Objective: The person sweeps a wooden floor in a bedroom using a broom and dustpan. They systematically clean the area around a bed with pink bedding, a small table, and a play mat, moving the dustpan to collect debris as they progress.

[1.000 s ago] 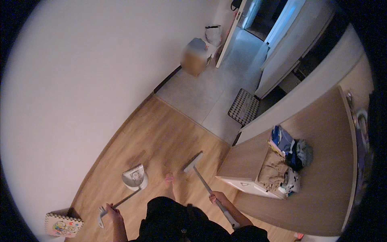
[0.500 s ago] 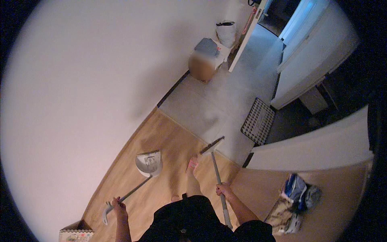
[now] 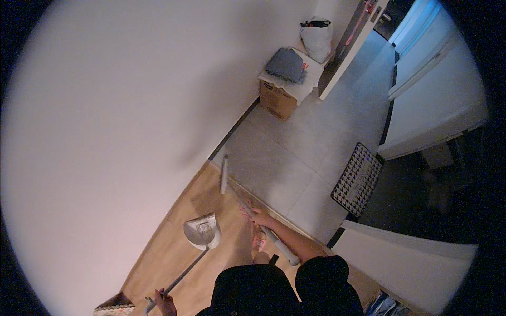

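Observation:
My left hand is closed around the grey handle of a long-handled dustpan, whose white pan rests on the wood floor, its mouth facing away from me. My right hand grips the grey pole of a broom partway along, with the thick end pointing back toward my right arm. The narrow broom head is near the left wall, by the seam between wood and grey tile, beyond the dustpan. My feet, in pink slippers, stand just below the pole.
Along the left wall stands a cardboard box with folded blue-grey cloth and a white bag on top. A white door stands ajar beyond. A patterned mat lies right on the tile. Folded clothes sit bottom right.
My right hand has carried the broom leftward and forward; its head has moved from near the right side of the seam to by the left wall. My view has shifted a little; the dustpan stays down.

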Tool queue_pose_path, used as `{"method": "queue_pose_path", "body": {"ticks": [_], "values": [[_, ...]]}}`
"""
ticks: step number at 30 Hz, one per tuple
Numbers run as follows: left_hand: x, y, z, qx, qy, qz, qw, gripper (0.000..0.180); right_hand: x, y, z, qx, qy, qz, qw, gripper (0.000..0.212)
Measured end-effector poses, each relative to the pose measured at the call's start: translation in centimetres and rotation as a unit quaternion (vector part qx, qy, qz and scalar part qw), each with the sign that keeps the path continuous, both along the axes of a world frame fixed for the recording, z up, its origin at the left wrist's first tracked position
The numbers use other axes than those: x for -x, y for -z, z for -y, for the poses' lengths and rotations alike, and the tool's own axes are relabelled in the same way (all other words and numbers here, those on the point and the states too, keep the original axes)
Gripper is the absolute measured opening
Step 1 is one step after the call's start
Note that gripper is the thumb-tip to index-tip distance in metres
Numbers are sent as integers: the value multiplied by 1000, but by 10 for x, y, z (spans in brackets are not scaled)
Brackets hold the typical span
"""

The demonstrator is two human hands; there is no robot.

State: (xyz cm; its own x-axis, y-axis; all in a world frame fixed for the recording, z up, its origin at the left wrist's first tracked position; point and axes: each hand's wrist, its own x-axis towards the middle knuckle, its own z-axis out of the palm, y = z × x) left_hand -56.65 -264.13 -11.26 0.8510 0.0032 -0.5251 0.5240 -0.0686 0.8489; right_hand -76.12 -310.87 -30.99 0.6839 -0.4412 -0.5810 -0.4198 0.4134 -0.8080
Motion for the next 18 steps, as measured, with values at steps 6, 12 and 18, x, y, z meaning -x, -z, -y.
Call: {"method": "queue_pose_path", "body": {"ticks": [6, 12, 18], "values": [[-30, 5, 74, -470, 426, 346, 691, 31, -72, 91, 58, -231, -89, 27, 969, 21], [-70, 37, 93, -305, 323, 111, 889, 23, -70, 137, 134, -23, -200, -44, 979, 18], [-118, 32, 176, 296, 64, -459, 836, 31, -53, 129, 233, 98, -105, -97, 985, 40]]}}
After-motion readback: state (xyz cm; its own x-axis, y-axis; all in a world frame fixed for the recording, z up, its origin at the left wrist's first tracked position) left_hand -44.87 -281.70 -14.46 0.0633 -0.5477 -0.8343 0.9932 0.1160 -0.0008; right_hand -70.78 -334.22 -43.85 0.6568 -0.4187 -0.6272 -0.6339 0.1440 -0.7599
